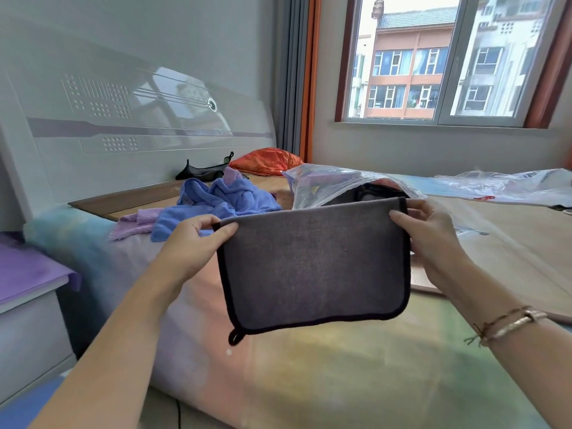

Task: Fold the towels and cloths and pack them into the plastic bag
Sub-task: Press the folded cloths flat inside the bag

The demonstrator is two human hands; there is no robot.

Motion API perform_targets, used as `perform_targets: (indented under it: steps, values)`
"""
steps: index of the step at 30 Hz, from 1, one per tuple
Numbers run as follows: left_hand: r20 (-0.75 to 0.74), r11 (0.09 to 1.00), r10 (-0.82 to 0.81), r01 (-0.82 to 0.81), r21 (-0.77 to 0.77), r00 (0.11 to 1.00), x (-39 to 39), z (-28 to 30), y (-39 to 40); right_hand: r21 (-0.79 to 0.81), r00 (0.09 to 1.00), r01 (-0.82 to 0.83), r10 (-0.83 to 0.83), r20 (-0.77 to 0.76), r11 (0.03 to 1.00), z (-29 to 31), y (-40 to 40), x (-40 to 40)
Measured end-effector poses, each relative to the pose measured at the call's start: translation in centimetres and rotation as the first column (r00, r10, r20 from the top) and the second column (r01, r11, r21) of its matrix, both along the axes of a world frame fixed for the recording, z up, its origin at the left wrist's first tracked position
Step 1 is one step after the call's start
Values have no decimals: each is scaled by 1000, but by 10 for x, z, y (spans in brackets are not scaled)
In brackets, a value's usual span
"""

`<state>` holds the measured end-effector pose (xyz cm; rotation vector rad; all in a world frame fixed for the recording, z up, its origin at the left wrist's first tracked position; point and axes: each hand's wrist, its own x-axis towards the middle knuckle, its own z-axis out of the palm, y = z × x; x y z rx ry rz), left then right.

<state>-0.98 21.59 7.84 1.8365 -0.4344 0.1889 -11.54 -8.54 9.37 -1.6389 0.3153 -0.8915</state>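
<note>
Left hand [198, 239]: pinches the top left corner of the grey cloth [312, 267].
Right hand [430, 230]: pinches the top right corner.
Cloth: hangs in the air, apparently folded double, long axis running left to right.
Plastic bag [328, 184]: just beyond the cloth on the bed, mouth facing near, slightly nearer the right hand.
Unfolded: blue towel [216, 202], far left.

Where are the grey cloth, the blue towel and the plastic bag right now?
grey cloth [312, 267], head view, middle of its hanging face.
blue towel [216, 202], head view, crumpled centre.
plastic bag [328, 187], head view, upper wall near its mouth.
</note>
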Motion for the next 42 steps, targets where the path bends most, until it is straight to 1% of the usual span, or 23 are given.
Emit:
perform_targets:
  steps: [1,3,5,7,9,10,13,15,17,18,22,24,27,30,32,36,37,39,40,41,42]
  values:
    - [-24,999,-20,20,-35,1000,-1,0,-4,-54,999,34,-36,-37,998,-1,-2,1]
    - [-29,999,-24,23,-50,999,-4,-1,-16,-236,984,101,-131,-119,966,-1,-1,0]
    - [-13,999,-7,6,-49,1000,-8,-2,-31,-446,966,90,-186,-178,891,1,7,-1]
    - [-62,992,-49,41,-122,997,-17,-3,-49,-593,962,24,-181,-207,805,3,24,-4]
    - [-150,965,-131,92,-247,980,-26,-3,-66,-670,973,-44,-119,-196,741,5,43,-4]
    - [-190,941,-176,108,-322,966,-30,-3,-73,-684,979,-87,-65,-194,724,5,53,-4]
    - [-276,834,-340,152,-531,899,-39,-1,-86,-652,960,-263,127,-249,711,2,76,-3]
    - [-301,761,-441,173,-626,846,-43,1,-89,-577,927,-369,242,-287,729,0,81,-1]
    - [-324,727,-485,169,-665,812,-43,1,-91,-468,899,-434,337,-279,770,-2,80,3]
    - [-341,716,-496,153,-681,799,-42,1,-91,-442,893,-449,363,-268,777,-2,79,3]
    - [-360,637,-529,79,-767,769,-40,3,-91,-395,855,-518,472,-215,759,-2,80,-1]
    - [-344,618,-528,73,-783,777,-40,4,-90,-431,858,-509,478,-187,745,-2,81,-1]
    - [-342,617,-505,54,-785,793,-39,3,-90,-506,868,-489,457,-195,711,-4,80,0]
    - [-351,662,-497,85,-745,794,-43,4,-93,-561,882,-463,423,-209,687,-5,78,-2]
    - [-329,679,-522,150,-718,787,-47,5,-94,-515,869,-478,469,-158,712,-6,76,-3]
    - [-241,668,-603,316,-674,761,-57,8,-94,-394,829,-515,560,-1,761,-3,70,1]
    - [-240,684,-596,328,-651,766,-58,8,-94,-359,840,-491,541,45,793,-3,68,2]
    - [-260,737,-562,333,-589,785,-59,8,-93,-326,898,-379,429,98,866,-1,64,2]
    - [-267,757,-559,351,-551,785,-59,8,-92,-349,929,-314,362,78,883,0,60,0]
    - [-268,768,-568,384,-513,778,-60,9,-91,-388,950,-281,312,18,878,1,56,-2]
    - [-265,775,-582,426,-466,768,-61,10,-91,-417,953,-299,292,-81,858,3,50,-5]
